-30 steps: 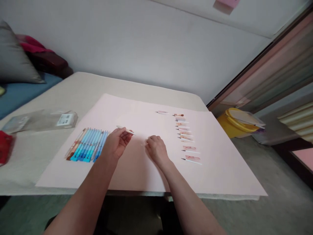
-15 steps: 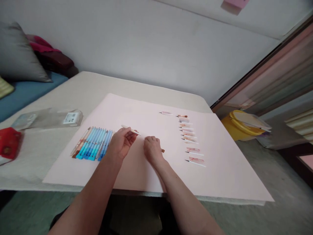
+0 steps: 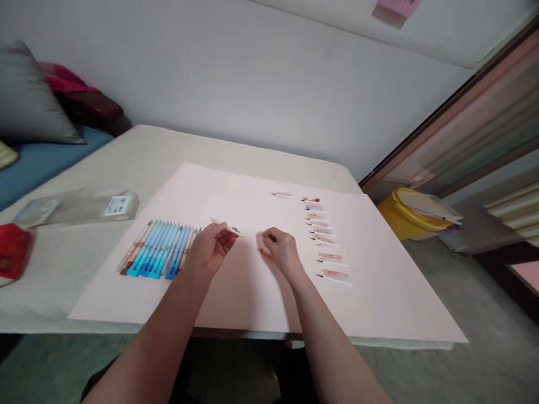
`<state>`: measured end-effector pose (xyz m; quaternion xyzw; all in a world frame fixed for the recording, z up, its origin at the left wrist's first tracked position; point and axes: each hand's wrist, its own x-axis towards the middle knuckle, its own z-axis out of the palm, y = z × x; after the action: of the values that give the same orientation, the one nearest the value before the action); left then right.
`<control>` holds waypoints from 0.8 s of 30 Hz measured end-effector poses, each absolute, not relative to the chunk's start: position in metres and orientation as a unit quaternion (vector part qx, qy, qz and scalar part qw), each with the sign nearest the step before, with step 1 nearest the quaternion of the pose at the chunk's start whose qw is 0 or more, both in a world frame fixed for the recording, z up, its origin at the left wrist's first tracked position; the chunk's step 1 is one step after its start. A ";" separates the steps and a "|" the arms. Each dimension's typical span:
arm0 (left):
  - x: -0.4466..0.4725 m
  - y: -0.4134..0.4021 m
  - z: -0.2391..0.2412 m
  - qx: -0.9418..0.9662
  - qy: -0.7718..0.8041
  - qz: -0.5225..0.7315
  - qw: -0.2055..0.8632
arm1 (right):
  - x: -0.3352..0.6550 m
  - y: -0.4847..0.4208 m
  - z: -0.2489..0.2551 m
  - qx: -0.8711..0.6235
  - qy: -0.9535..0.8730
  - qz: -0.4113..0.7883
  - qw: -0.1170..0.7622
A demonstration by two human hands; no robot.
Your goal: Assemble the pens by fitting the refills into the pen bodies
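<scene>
My left hand (image 3: pixel 213 245) pinches a slim white pen part (image 3: pixel 226 227) with a thin tip pointing right, held above the pink sheet (image 3: pixel 236 191). My right hand (image 3: pixel 281 249) is closed, thumb and fingertips together; anything between them is too small to make out. Just below its fingers lies a brownish-orange pen piece (image 3: pixel 264 253), partly covered by the hand. Close beside my left forearm is a row of pens (image 3: pixel 158 247), mostly blue with some peach ones. To the right, pen refills and printed barrel pieces (image 3: pixel 322 231) are laid out in a column.
A clear plastic package (image 3: pixel 84 206) with a white label and a red object (image 3: pixel 14 249) lie on the cloth-covered table (image 3: pixel 168 140), left of the sheet. A yellow bucket (image 3: pixel 404 216) stands on the floor at right. A wall rises behind the table.
My right hand has lifted and shifted right, its fingers now pinched, uncovering part of the brownish-orange piece. My left hand still holds the white pen part. The view has shifted slightly.
</scene>
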<state>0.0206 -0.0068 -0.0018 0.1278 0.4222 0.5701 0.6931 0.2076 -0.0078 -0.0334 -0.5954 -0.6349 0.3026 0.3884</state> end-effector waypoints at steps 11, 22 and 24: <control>0.022 -0.006 -0.005 0.127 0.425 0.568 0.694 | 0.206 -0.008 -0.027 -0.585 -0.595 0.375 0.404; 0.022 -0.007 -0.004 0.123 0.425 0.567 0.694 | 0.209 -0.007 -0.035 -0.614 -0.647 0.288 0.348; 0.022 -0.006 -0.005 0.126 0.425 0.566 0.695 | 0.210 -0.006 -0.037 -0.613 -0.659 0.273 0.339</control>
<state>0.0219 -0.0063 -0.0048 0.1258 0.4248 0.5663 0.6950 0.2096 -0.0059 -0.0367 -0.6129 -0.6591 0.2733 0.3395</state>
